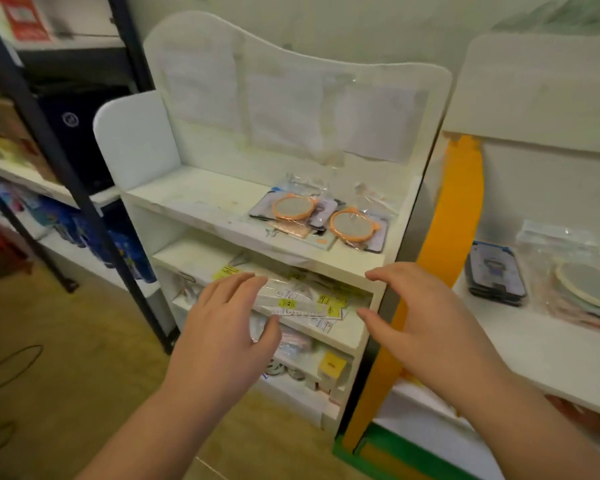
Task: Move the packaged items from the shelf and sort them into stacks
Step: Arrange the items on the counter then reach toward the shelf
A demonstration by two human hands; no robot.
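Both hands hover low in the frame, left hand (227,327) and right hand (426,317) with fingers relaxed and grasping nothing, flanking clear-wrapped, yellow-labelled packaged items (305,299) heaped mid-frame on the white shelf's (194,199) second tier.

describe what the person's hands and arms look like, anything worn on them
Both arms are bare as far as the frame shows: no sleeves, gloves, watch or bracelet. The left hand and right hand show no rings that can be made out, and the nails look short and unpainted. The picture is slightly soft, so fine marks cannot be told.
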